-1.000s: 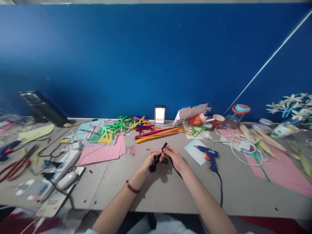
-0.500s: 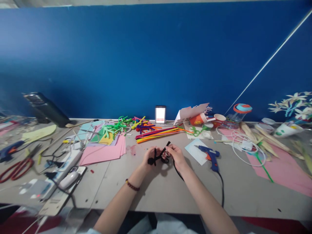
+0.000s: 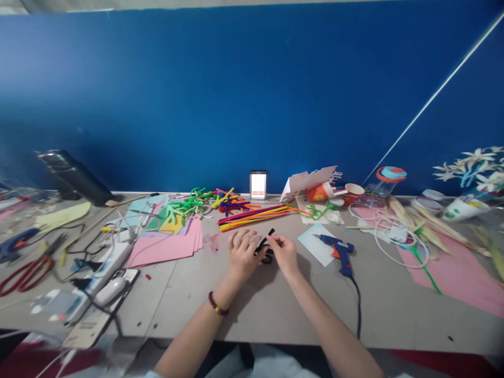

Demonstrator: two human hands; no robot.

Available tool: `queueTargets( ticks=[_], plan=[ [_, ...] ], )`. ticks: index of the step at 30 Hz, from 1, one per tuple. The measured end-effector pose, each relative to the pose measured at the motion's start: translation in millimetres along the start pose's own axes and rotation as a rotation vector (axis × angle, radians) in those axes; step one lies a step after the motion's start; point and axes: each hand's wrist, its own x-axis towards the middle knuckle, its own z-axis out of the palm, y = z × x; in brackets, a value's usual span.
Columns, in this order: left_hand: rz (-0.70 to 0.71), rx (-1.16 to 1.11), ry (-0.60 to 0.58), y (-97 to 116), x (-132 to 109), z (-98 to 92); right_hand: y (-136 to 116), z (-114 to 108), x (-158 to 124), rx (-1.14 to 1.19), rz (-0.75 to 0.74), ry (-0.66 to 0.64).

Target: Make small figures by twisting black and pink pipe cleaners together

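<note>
A shape of twisted black pipe cleaner (image 3: 266, 258) is held between my two hands just above the grey table. My left hand (image 3: 243, 257) is turned back-up with its fingers curled, gripping the shape at the thumb side and covering much of it. From the right, my right hand (image 3: 285, 254) pinches it between thumb and fingertips. One short black end pokes up between the hands. Beyond them lies a bundle of pink, orange and yellow pipe cleaners (image 3: 254, 218). A blue glue gun (image 3: 342, 253) rests right of my right hand, over pale blue paper (image 3: 315, 242).
Pink paper sheets (image 3: 167, 249) and a heap of green pipe cleaners (image 3: 191, 203) lie to the left. Farther left are a power strip (image 3: 100, 273), a phone (image 3: 88, 325) and red-handled scissors (image 3: 29, 273). A coiled white cable (image 3: 378, 239) lies at the right. A blue wall (image 3: 236, 100) stands behind.
My left hand has rolled over from palm-up to back-up, hiding the black coil and crossing strips that showed before. My right hand keeps its pinch, and the long trailing black strand is no longer visible.
</note>
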Motion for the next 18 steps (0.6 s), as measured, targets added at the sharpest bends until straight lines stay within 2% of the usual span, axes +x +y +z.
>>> queueTargets(
  ticks=[3,10,15,18],
  plan=[
    [0.039,0.058,-0.055,1.8,-0.6,1.9,2.4,2.1,-2.8,-0.025,0.003,-0.042],
    [-0.014,0.056,-0.079,0.3,1.9,1.4,4.3,2.8,-3.2,-0.018,0.001,-0.141],
    [-0.111,-0.049,-0.113,-0.7,2.2,2.6,6.5,2.2,-0.8,0.001,-0.045,-0.206],
    [-0.199,-0.22,-0.204,-2.8,3.9,2.4,6.5,1.7,0.8,0.03,-0.052,-0.227]
  ],
)
